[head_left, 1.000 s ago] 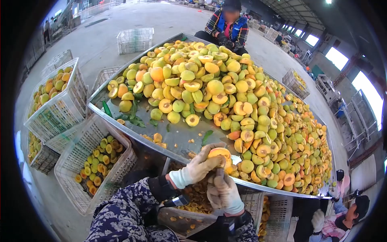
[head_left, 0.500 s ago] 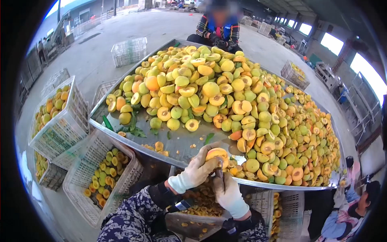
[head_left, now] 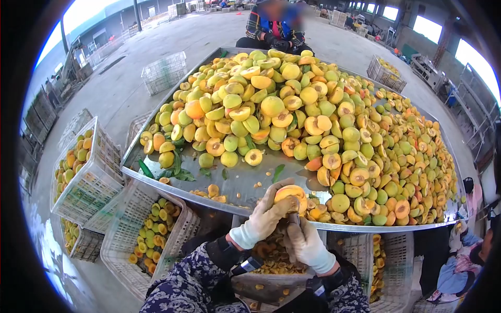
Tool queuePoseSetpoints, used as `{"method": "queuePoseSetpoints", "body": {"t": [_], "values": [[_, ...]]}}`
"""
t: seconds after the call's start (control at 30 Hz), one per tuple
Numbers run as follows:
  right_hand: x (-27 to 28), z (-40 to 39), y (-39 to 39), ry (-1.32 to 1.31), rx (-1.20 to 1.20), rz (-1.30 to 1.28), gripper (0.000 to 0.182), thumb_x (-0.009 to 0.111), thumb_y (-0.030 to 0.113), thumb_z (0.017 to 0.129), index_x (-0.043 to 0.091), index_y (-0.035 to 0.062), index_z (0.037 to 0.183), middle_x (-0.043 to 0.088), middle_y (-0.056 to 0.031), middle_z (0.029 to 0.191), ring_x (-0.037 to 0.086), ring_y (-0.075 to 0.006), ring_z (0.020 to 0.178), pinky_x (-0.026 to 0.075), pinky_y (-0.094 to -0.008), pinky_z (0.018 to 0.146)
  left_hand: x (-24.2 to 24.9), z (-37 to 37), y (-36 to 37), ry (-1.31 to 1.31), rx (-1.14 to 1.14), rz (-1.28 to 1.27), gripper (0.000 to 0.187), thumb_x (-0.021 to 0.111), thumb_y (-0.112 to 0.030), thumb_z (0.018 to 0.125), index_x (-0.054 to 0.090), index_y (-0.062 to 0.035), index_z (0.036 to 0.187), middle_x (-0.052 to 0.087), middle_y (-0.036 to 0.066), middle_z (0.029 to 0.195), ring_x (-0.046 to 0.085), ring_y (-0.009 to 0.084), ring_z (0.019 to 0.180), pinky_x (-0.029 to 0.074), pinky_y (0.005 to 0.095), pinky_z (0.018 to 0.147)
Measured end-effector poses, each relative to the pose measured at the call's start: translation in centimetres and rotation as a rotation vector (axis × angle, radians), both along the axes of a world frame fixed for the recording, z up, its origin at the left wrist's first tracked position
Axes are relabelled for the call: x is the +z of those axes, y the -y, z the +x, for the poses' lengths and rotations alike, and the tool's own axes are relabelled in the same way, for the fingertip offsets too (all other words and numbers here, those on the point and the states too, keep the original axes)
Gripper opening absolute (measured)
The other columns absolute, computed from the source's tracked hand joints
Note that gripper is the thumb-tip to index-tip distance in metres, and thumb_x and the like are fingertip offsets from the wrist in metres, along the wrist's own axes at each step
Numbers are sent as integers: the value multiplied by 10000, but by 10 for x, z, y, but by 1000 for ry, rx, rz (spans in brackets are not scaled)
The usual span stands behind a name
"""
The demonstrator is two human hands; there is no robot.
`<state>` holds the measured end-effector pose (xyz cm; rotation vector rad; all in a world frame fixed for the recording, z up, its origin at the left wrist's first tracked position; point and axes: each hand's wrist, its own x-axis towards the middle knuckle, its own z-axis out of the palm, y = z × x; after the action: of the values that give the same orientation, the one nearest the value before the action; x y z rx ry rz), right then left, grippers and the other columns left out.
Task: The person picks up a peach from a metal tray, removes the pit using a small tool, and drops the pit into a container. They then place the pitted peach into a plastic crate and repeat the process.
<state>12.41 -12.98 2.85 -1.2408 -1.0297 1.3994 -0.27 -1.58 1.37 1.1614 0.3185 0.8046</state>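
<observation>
Cut fruit (head_left: 290, 196) is held up just over the near edge of the metal table (head_left: 237, 180), in the L hand (head_left: 265, 216): gloved, fingers part-closed round it. R hand (head_left: 308, 242), also gloved, is closed on a slim tool (head_left: 295, 219), its tip end up at the fruit's underside; prob. touching, but fingers cover the contact.

Below the hands, partly under the table edge, a bin (head_left: 271, 286) w/ lots of small orange-yellow pcs (head_left: 276, 255); forearms block part of it. To its L, a big slatted crate (head_left: 116, 249) w/ green & orange halves (head_left: 156, 235). Farther L, a tilted-looking white crate (head_left: 102, 175) full of fruit, w/ another crate (head_left: 87, 245) below, also w/ fruit. R of the bin, crates (head_left: 399, 261) w/ a strip of yellow pcs (head_left: 377, 268) btwn their walls, tops cut by the table.

On the table, a big heap (head_left: 313, 130) of halves & whole-looking fruit, plus leaves (head_left: 182, 175) & a few loose bits near the front edge. Beyond: white crate (head_left: 164, 73) on the floor far L, crate w/ yellow fruit (head_left: 386, 75) far R, seated person (head_left: 274, 31) behind the heap. Another person (head_left: 464, 266), lower R, cut off by the dark lens rim.
</observation>
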Motion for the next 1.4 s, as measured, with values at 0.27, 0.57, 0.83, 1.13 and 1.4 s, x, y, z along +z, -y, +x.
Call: {"method": "queuePoseSetpoints", "body": {"t": [0.27, 0.57, 0.83, 1.13, 1.4], "values": [[10, 2, 9, -215, 17, -152, 517, 532, 539, 937, 488, 34, 1038, 497, -33, 664, 478, -118, 474, 390, -257, 424, 2, 1, 6, -18, -5, 21, 603, 554, -314, 961, 329, 1, 1424, 510, 91, 1271, 487, 160, 1154, 391, 302, 1007], [14, 3, 8, -65, 4, -119, 508, 521, 544, 940, 478, 41, 996, 486, -7, 618, 443, -105, 420, 375, -247, 391, 4, 5, 10, -1, -34, -30, 618, 554, -356, 969, 331, -3, 1424, 511, 97, 1273, 488, 171, 1171, 393, 306, 1011], [-17, 27, 20, 425, -258, 254, 386, 525, 385, 972, 529, 5, 906, 557, -105, 612, 586, -220, 540, 446, -348, 504, 0, -10, -8, 142, -137, -222, 692, 536, -465, 956, 286, -48, 1448, 510, 113, 1288, 571, 218, 1084, 467, 310, 929], [-1, 83, 1, 1473, -260, 106, 244, 609, 280, 879, 576, 38, 881, 638, -192, 758, 637, -389, 764, 502, -486, 682, 42, -150, -9, -233, 792, 266, 436, 557, -12, 898, 460, -24, 1322, 568, 92, 1196, 591, 196, 1010, 518, 287, 822], [2, -8, -91, 1390, 206, 31, 272, 597, 281, 855, 674, 100, 1043, 685, -166, 1020, 629, -356, 1003, 489, -444, 877, -156, -423, -39, -865, 1093, -192, 475, 591, -163, 819, 492, 17, 1247, 601, 220, 1139, 620, 326, 978, 521, 368, 802]]}}
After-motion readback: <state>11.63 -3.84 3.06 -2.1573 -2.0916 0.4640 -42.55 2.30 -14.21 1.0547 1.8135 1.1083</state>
